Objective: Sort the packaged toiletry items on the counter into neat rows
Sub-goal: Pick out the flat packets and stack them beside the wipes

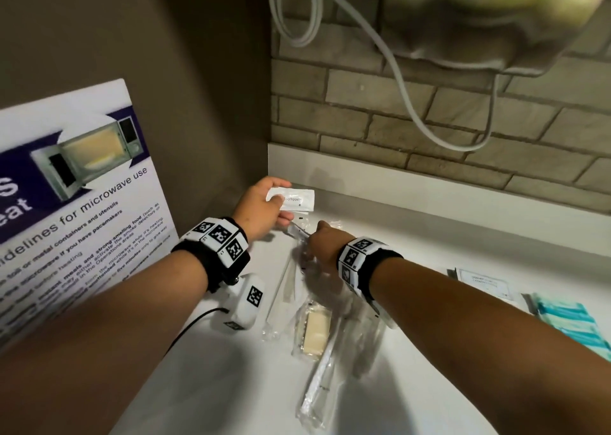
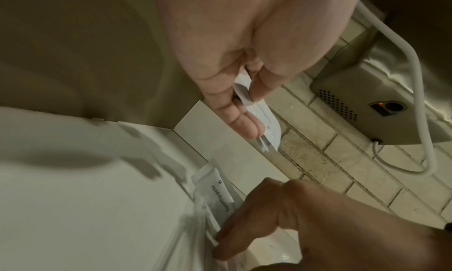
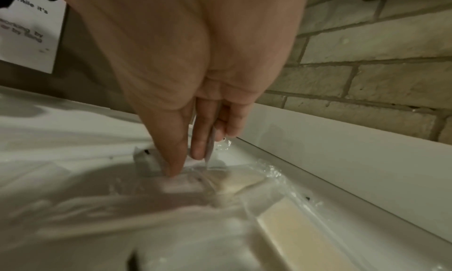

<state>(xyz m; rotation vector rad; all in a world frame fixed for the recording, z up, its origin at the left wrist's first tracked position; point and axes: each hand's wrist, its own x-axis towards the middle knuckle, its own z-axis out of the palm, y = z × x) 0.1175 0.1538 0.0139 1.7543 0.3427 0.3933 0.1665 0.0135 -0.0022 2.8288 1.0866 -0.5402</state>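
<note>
My left hand (image 1: 279, 207) (image 2: 252, 111) pinches a white toothpaste sachet (image 1: 296, 198) (image 2: 265, 124) above the counter's back left corner. Just to its right, my right hand (image 1: 312, 236) (image 3: 195, 159) pinches the end of a thin clear-wrapped packet (image 1: 298, 231) (image 3: 210, 147) low over the counter. A second toothpaste sachet (image 2: 220, 193) lies flat beside the right fingers. Nearer me lie a long stick packet (image 1: 281, 289), a wrapped cream bar (image 1: 315, 330) (image 3: 296, 236) and a wrapped toothbrush (image 1: 319, 378). What the thin packet contains is unclear.
The white counter (image 1: 446, 385) ends at a low backsplash (image 1: 429, 186) under a brick wall. A hand dryer (image 1: 489, 21) with a hose hangs above right. A microwave poster (image 1: 76, 203) leans at left. A white packet (image 1: 484, 282) and a teal striped packet (image 1: 568, 322) lie at right.
</note>
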